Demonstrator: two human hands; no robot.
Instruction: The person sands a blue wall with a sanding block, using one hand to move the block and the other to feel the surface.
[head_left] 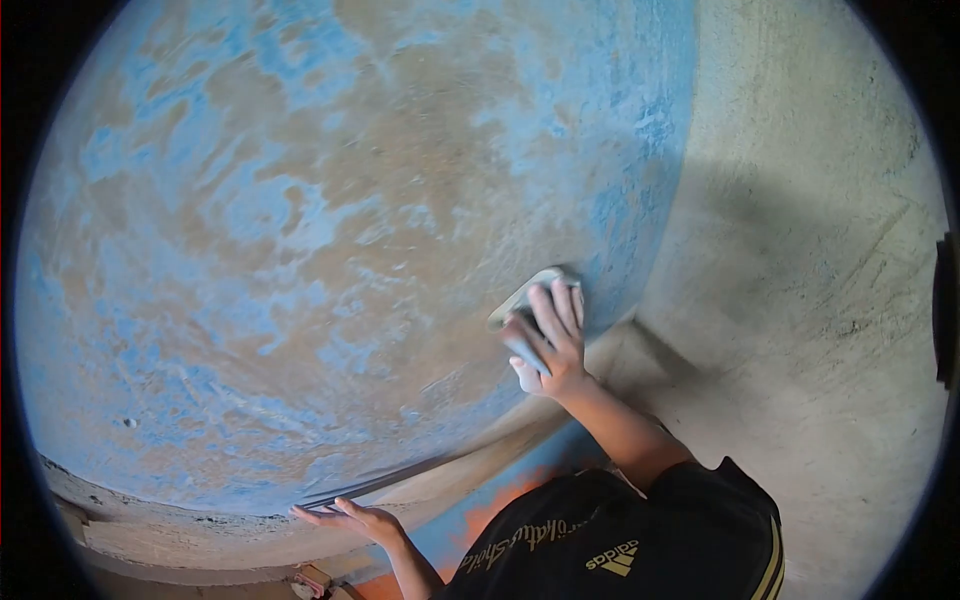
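My right hand (556, 335) is pressed over a flat, pale sanding block (527, 297) against the blue and brown patchy wall (400, 200). Its fingers lie across the back of the block, whitened with dust and slightly blurred. Lower left, my left hand (362, 519) has its fingers stretched out along the wall's lower edge. Those fingertips are right at a long, thin dark strip (385, 482) that runs beside the wall, and the palm shows nothing in it.
To the right, a bare grey plastered wall (800, 270) meets the blue one at a corner. A blue and orange surface (490, 510) shows below, beside my black shirt (640, 540). Small reddish and yellow objects (315, 578) lie at the bottom.
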